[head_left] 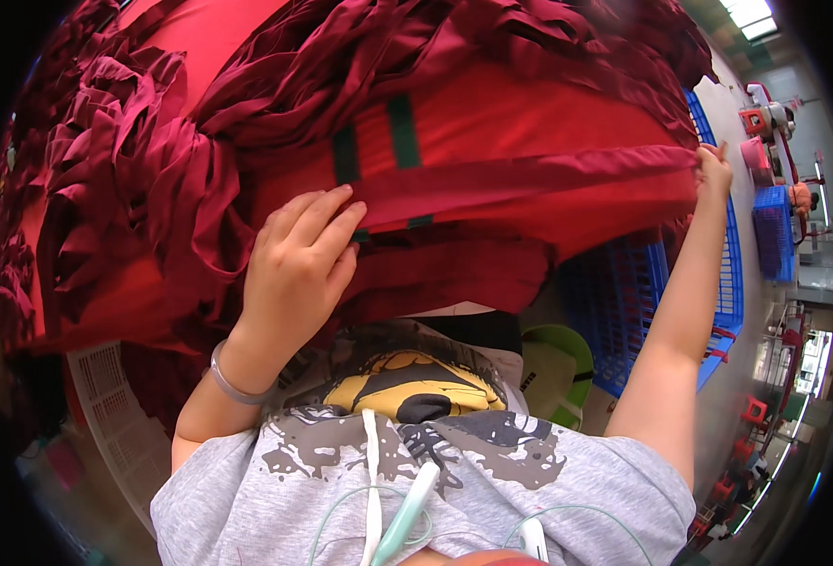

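Note:
A long dark-red fabric strip (539, 179) stretches almost straight from left to right over a brighter red cloth (520, 113). My right hand (714, 172), at the end of an outstretched arm, pinches the strip's far right end. Near its left part, my left hand (303, 241) lies palm down with the fingers extended on the fabric. Dark green bands (403, 132) cross the red cloth just beyond the strip. Another dark-red piece (454, 269) hangs at the near edge, below the left fingertips.
Heaped dark-red strips (148, 141) pile up on the left and along the far side. A blue plastic crate (615, 316) stands below my right arm, beside a lime-green rounded object (582, 354). A white slatted plastic piece (110, 396) is at lower left. Another blue crate (772, 231) stands farther right.

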Available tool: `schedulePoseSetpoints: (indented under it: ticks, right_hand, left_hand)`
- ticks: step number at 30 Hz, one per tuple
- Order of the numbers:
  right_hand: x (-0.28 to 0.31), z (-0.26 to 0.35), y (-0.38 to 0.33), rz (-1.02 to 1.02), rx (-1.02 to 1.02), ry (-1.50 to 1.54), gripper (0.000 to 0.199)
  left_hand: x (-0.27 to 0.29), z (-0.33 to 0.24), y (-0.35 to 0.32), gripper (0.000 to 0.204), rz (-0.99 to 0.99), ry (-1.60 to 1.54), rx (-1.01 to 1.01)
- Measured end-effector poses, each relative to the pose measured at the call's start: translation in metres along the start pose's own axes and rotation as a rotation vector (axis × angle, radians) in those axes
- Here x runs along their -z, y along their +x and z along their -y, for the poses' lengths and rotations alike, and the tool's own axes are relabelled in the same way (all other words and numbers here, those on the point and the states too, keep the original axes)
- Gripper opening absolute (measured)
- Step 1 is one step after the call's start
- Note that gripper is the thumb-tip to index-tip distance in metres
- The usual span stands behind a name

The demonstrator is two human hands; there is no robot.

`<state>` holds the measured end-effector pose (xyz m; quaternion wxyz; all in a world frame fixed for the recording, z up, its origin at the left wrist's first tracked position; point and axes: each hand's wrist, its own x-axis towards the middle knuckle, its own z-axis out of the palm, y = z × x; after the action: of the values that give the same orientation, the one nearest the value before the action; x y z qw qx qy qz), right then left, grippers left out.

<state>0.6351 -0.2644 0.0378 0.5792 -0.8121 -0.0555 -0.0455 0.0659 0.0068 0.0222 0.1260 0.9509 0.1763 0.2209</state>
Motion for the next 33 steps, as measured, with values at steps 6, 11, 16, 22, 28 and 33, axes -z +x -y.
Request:
schedulePoseSetpoints:
  ticks: [6, 11, 16, 22, 28, 33]
  right_hand:
    - [0.021, -0.014, 0.007, -0.166, 0.043, 0.339, 0.043]
    - [0.051, -0.078, 0.032, -0.384, 0.041, -0.21, 0.039]
    - [0.042, -0.058, -0.004, -0.399, 0.054, -0.564, 0.034]
    - [-0.001, -0.003, -0.083, 0.117, 0.295, -0.319, 0.038]
    - [-0.089, 0.093, -0.31, 0.632, 0.665, -0.207, 0.043]
    - [-0.113, 0.089, -0.398, 0.848, 0.877, -0.269, 0.041]
  left_hand:
    - [-0.002, 0.003, 0.005, 0.041, 0.052, -0.002, -0.062]
    - [-0.004, 0.011, 0.006, 0.039, 0.072, -0.006, -0.07]
    - [0.006, 0.016, 0.005, 0.033, 0.069, 0.021, -0.028]
    - [0.001, -0.001, 0.007, 0.032, 0.028, 0.12, -0.03]
    - [-0.019, -0.013, 0.003, 0.045, 0.018, 0.055, -0.038]
    - [-0.025, -0.009, 0.002, 0.048, -0.021, 0.021, -0.077]
